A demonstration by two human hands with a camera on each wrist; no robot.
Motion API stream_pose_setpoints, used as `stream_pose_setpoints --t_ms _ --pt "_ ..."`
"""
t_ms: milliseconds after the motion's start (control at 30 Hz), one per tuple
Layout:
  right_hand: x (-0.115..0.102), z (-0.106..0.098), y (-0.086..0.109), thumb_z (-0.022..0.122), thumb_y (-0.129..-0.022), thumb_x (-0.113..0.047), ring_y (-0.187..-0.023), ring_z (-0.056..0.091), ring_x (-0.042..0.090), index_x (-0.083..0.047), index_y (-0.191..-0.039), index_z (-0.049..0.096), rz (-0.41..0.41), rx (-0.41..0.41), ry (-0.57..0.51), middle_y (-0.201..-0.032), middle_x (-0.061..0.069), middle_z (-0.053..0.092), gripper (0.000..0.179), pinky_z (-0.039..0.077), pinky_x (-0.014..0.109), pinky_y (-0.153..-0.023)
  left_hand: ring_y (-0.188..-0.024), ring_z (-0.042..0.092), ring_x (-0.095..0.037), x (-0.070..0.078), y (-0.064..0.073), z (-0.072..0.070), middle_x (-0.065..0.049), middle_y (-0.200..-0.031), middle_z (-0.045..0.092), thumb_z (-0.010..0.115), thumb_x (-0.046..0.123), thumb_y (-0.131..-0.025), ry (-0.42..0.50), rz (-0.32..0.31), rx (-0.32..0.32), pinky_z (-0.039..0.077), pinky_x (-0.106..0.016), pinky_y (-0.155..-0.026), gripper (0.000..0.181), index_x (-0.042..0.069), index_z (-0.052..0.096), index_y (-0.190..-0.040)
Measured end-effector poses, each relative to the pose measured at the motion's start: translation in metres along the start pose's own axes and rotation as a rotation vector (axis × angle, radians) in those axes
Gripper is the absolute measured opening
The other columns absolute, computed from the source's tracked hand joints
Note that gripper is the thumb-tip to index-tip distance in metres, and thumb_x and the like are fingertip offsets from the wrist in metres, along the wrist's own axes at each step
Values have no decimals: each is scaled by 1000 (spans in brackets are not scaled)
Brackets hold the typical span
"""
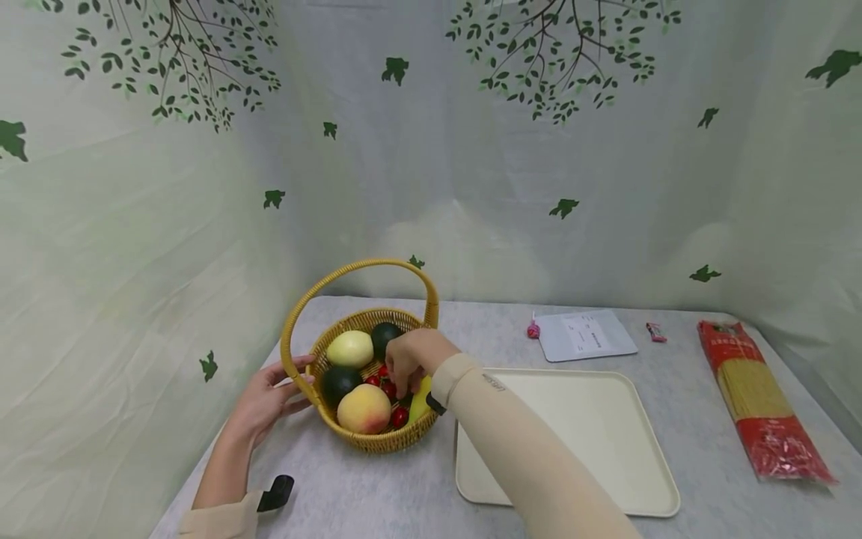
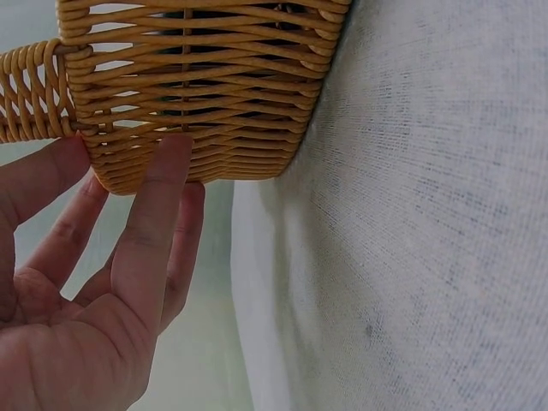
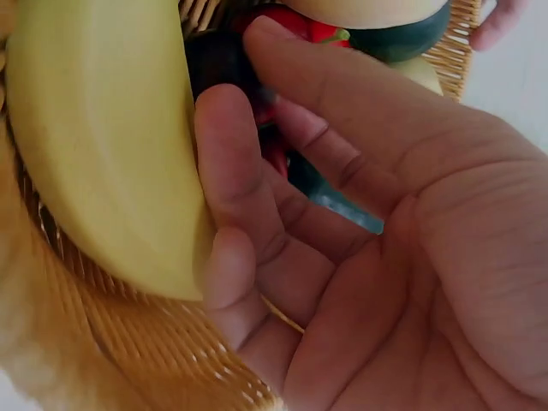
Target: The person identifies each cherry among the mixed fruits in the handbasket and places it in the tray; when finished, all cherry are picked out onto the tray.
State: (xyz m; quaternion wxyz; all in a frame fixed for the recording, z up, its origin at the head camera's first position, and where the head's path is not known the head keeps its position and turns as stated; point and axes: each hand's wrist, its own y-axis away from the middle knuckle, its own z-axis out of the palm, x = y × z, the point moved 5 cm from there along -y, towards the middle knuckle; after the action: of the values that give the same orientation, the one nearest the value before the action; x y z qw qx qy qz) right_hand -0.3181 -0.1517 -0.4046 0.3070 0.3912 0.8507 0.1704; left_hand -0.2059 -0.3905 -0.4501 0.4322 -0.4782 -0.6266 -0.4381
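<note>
A wicker basket (image 1: 373, 443) with a tall arched handle holds fruit. My left hand (image 1: 266, 400) touches its left side near the handle's foot; in the left wrist view the spread fingers (image 2: 145, 248) rest against the weave. Inside the basket, my right hand (image 1: 411, 355) pinches a small dark round fruit (image 3: 218, 62) between thumb and fingers. Beside those fingers lies a banana (image 3: 103, 137). Around them are small red fruits (image 1: 399, 417), a peach (image 1: 364, 409), a pale yellow fruit (image 1: 350, 349) and two dark green fruits, one in front (image 1: 339, 385), one behind (image 1: 384, 337).
A cream tray (image 1: 572, 427) lies right of the basket, partly under my right forearm. Behind it are a white packet (image 1: 586, 335), a pink wrapped lollipop (image 1: 533, 330) and a small red wrapped sweet (image 1: 655, 332). A noodle pack (image 1: 761, 397) lies far right. Curtains enclose the table.
</note>
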Motion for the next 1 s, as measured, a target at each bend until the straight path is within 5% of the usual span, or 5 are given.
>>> stream_pose_setpoints --t_ms 200,433,800,1000 --pt "6 -5 5 85 -93 -15 -92 79 21 -15 -89 77 -62 -9 -124 -95 1 78 8 65 37 -88 -113 67 -3 1 0 1 -23 -163 42 67 14 -106 8 0 -3 66 -39 -96 52 -1 52 -154" --pt "9 -11 18 77 -98 -8 -103 80 30 -5 -111 80 -177 -42 -167 -98 1 76 13 65 40 -96 -111 67 -1 1 0 1 -24 -162 42 68 14 -106 10 5 -9 66 -38 -96 53 -2 51 -154" --pt "25 -25 42 74 -101 -10 -101 78 37 -3 -123 78 -310 59 -155 -104 9 79 24 65 41 -90 -112 67 -2 -3 0 1 -23 -162 43 68 14 -106 0 -10 -8 66 -38 -96 53 1 52 -155" --pt "42 -34 63 76 -100 -13 -96 75 16 -5 -125 77 -385 158 -125 -108 2 79 27 66 33 -89 -114 66 -3 -4 0 1 -21 -163 42 68 16 -106 -10 -13 -4 66 -38 -96 53 3 53 -155"
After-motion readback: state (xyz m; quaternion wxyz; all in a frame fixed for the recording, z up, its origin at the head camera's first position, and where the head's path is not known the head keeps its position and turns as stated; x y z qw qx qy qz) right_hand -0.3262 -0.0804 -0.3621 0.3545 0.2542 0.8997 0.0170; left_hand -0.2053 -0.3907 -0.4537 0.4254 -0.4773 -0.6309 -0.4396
